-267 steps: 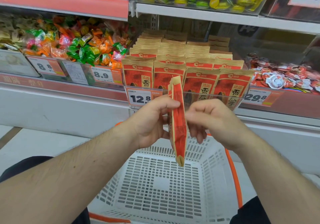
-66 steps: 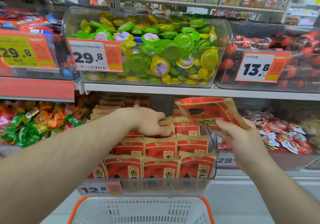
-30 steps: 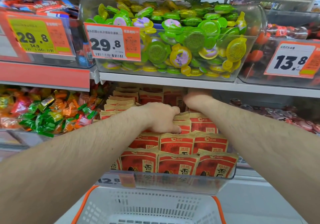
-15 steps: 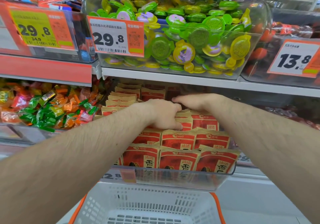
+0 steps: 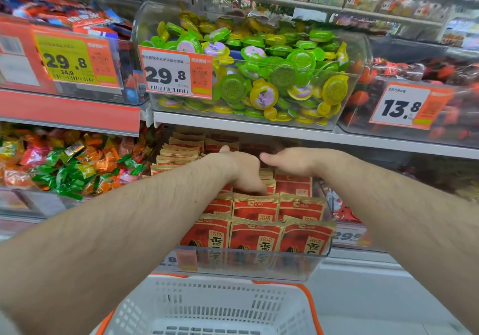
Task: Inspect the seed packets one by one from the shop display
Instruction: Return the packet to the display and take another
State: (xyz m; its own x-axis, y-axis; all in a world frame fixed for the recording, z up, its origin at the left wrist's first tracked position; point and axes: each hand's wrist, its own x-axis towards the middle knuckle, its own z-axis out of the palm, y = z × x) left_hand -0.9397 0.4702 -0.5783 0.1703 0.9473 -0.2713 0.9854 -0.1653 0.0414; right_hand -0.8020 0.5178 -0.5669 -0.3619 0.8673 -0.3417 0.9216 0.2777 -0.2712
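Seed packets, red with tan tops, stand in tight rows inside a clear bin on the lower shelf, and from the head camera we see both our arms reaching over them. Our left hand rests on the packets toward the middle rows, with its fingers pointing down into the stack; we cannot tell whether they pinch a packet or only press on it. Our right hand lies flat just beside the left, palm down over the rear rows, fingers straight and holding nothing that we can see. Above the packets a white shelf carries a clear tub of green and yellow jelly cups with a 29.8 price tag. Left of the packets lie wrapped candies. A white basket with an orange rim sits below the bin.
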